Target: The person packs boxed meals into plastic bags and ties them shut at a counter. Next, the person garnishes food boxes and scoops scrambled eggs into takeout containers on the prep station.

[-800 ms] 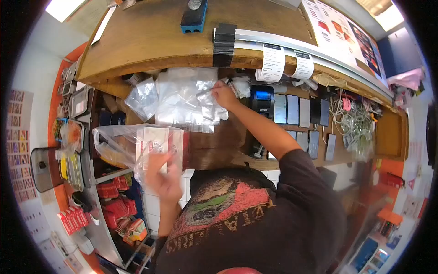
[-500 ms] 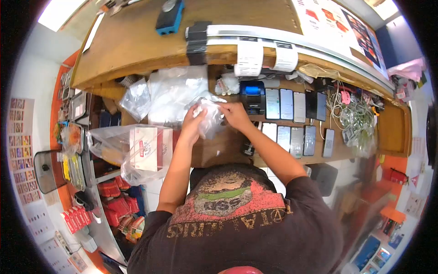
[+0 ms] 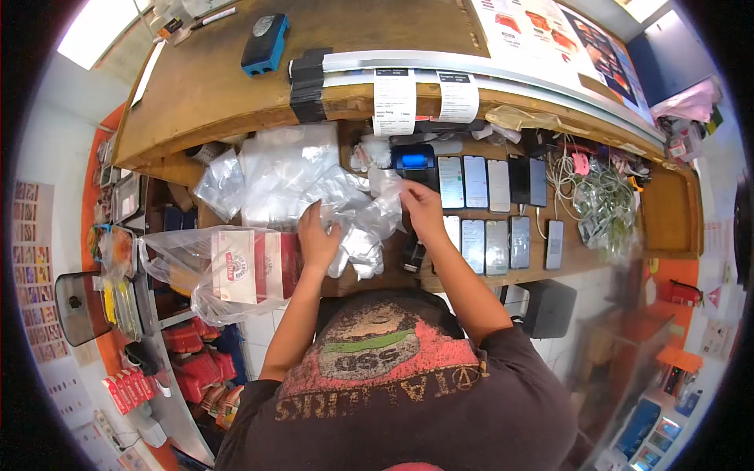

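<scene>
A crumpled clear plastic bag point(image 3: 363, 228) is spread between my two hands over the lower counter. My right hand point(image 3: 425, 210) pinches its upper right edge between thumb and fingers. Fingers apart, my left hand point(image 3: 316, 239) rests against the bag's left side. Behind it lies a pile of clear plastic bags point(image 3: 287, 161). To the left of my left forearm, a white and red box point(image 3: 250, 267) sits inside a large transparent bag point(image 3: 177, 247).
Several phones point(image 3: 475, 182) lie in two rows to the right, beside a black printer point(image 3: 413, 163). Tangled cables point(image 3: 605, 188) are farther right. A raised wooden shelf point(image 3: 212, 94) with hanging receipts point(image 3: 394, 102) runs along the back.
The bag was bunched between both hands and is now spread wider and lower. My hands have moved apart, the left one loosening its fingers. The view has shifted slightly.
</scene>
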`<state>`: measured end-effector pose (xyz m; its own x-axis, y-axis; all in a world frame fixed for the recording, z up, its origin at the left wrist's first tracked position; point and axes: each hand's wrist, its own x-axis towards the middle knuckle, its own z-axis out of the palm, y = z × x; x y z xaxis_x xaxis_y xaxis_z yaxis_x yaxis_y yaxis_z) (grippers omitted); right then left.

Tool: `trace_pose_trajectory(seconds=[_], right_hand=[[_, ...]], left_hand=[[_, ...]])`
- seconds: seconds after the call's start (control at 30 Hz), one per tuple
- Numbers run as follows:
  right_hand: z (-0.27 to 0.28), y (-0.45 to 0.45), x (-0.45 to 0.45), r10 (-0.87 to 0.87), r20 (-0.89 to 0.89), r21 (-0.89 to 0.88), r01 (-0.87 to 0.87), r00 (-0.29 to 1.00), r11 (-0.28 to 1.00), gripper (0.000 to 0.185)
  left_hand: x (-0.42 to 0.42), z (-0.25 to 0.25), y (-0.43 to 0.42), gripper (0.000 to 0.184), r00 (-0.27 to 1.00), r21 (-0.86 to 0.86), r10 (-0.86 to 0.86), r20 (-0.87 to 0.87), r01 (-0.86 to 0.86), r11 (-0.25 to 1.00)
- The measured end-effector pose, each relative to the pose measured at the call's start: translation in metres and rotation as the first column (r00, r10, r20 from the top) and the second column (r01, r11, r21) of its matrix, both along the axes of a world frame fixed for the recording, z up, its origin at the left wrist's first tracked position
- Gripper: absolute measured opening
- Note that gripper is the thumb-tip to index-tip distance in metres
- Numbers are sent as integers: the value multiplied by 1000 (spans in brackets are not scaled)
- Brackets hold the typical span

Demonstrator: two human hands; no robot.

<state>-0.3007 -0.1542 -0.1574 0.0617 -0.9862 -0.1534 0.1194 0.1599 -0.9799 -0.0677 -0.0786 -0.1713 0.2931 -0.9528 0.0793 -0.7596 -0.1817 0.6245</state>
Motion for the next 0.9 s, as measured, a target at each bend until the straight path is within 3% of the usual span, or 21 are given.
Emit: trace_pose_trajectory(seconds=[0.03,0.07,0.13,0.23,0.27,0.3,0.33,0.37,0.43,0.47,0.5,0.57,0.77,0.83,0.9], right_hand=[[1,4,-3,10,162,67,-21,987,998,23],[1,10,-6,12,154,66,-22,988,998,23],[22,22,-9,-25,599,184,-108,800,977,29],[74,41,-13,-37,560,188,-83,828,979,32],[75,45,-18,17,608,129,-120,794,984,30],[75,50,-22,8,604,137,-113,797,984,30],[75,53,-25,17,575,144,-121,818,982,30],[76,56,-28,29,545,149,-131,838,980,30],[88,61,-32,-10,511,220,-120,859,968,34],[88,62,-33,2,561,209,-144,828,967,34],[94,63,-32,13,609,197,-167,793,966,34],[110,67,-29,21,512,253,-174,859,952,36],[137,77,-26,117,504,194,-244,856,950,34],[131,73,-23,293,477,-84,-289,829,954,30],[142,77,-25,268,490,13,-314,829,949,29]], left_hand=[[-7,14,-4,54,992,-98,-128,14,129,987],[-16,26,-8,51,983,-113,-185,-13,182,977],[-22,19,-17,50,963,-140,-256,-89,242,960],[-42,49,-23,45,913,-200,-324,-246,279,939],[-50,75,-23,46,680,-206,-349,-645,284,936],[-56,100,-20,47,302,-207,-292,-908,284,936],[-61,121,-17,46,268,-215,-315,-911,343,914],[-65,134,-14,46,265,-214,-313,-912,344,914],[-70,150,-11,43,625,-263,-554,-550,500,825],[-72,153,-11,30,687,-303,-564,-458,475,826],[-74,158,-10,30,688,-304,-563,-458,474,826],[-76,167,-5,20,774,-417,-537,-336,389,822],[-68,181,6,16,789,-428,-496,-363,332,841],[-68,185,8,15,784,-449,-506,-359,330,830],[-68,187,11,14,780,-469,-514,-356,327,820]])
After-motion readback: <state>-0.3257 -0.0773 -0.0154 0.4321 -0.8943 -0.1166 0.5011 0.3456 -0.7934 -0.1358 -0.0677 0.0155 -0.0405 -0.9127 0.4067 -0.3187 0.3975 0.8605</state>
